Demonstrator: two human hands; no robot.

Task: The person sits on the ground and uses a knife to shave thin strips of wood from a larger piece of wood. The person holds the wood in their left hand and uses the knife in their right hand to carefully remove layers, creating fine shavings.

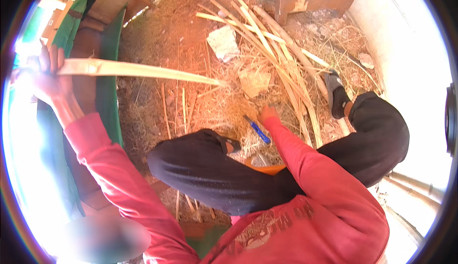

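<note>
One long split-bamboo strip (138, 70) is grasped at its wide end by the left hand (50, 75), out past the left edge of the straw-littered ground (148, 35), where a green panel (110, 82) is crossed by it. Its long axis is laid nearly straight across from left to right, with the narrow tip brought near the middle of the ground, up and to the left of the right hand (267, 113); so the wide end is held by the left hand, while the tip is lying closer to the right. The right hand is lowered beside one blue-handled knife (259, 131); whether its fingers are clenched on anything cannot be told, since they are too small and washed out. Beyond it, one tan slab (255, 82) and one whitish block (223, 43) are counted, and toward the right edge, by the white wall (405, 35), at least six overlapping bamboo lengths (288, 75) are heaped. Left of centre, at least three thin sticks (184, 105) are strewn.
</note>
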